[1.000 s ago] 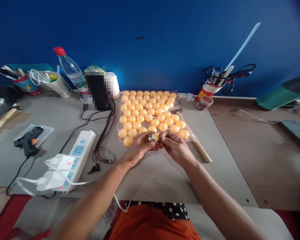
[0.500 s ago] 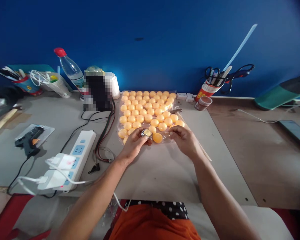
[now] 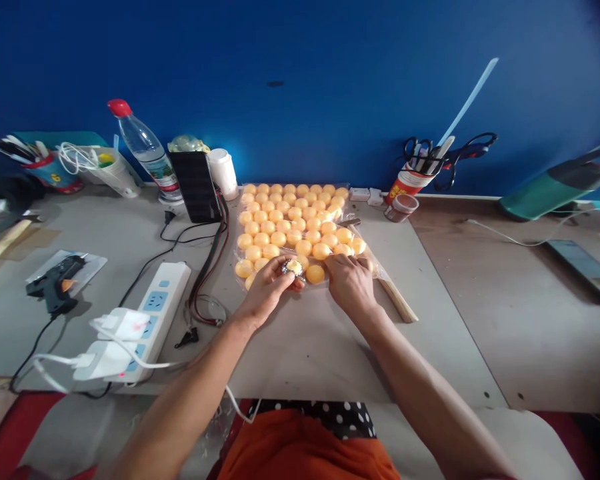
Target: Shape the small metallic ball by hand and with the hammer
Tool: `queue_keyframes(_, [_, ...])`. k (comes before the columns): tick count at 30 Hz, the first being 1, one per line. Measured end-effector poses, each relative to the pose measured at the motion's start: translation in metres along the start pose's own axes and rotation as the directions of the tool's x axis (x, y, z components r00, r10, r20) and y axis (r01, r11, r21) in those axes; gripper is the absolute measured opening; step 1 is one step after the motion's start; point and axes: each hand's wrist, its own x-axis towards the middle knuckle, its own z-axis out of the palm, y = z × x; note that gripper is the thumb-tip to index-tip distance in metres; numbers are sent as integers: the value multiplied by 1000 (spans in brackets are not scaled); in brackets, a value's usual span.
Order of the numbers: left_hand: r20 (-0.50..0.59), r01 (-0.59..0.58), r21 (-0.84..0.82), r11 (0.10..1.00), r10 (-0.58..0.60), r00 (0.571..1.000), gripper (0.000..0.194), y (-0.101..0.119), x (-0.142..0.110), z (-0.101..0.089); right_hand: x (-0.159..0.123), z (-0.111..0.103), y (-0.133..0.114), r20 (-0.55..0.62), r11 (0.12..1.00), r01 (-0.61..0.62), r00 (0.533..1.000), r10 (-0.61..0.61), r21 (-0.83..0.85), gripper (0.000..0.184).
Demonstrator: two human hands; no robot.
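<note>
A: A wide blue wall (image 3: 300, 127) fills the back, and right up against it runs the far edge of the smooth grey table (image 3: 300, 363).

B: And what a spread on it, the pack of balls (image 3: 313, 237)! Row upon row, round and orange, under clear glossy plastic with creases in it, reaching from the table's far edge toward its middle.

A: Along the right side of that lies the hammer (image 3: 400, 301), straight pale wooden handle aimed at the near edge, dark head closer to the far one.

B: Now to the hands, both at the front of the pack! The right hand (image 3: 351, 280) is down at its front right corner, knuckles up, fingers bunched. The fingertips are hidden, so I cannot tell whether it grasps anything.

A: The left hand (image 3: 270, 285) is easier to call: thumb and fingers closed around a shiny piece (image 3: 295, 267), mid-table, over the pack's front edge.

B: Roundish, that one, with a glinting silvery rim about a pale yellow middle; finer detail is too small to read.

A: And smallest, one smooth orange ball (image 3: 315, 274), just beside the piece, between the two hands.
</note>
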Motion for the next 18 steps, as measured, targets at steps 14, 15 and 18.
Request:
queue_keyframes(14, [32,64,-119,991,-61,998,48,6,-1,3,4,9,-2,-39,999,40,998,-39,26,22])
queue_keyframes(15, [47,77,-135,988,-71,996,48,6,-1,3,4,9,-3,-27,999,39,999,-38,18,22])
queue_keyframes(18, [88,111,-174,978,-97,991,50,6,-2,4,5,9,-2,-8,999,36,999,-36,13,24])
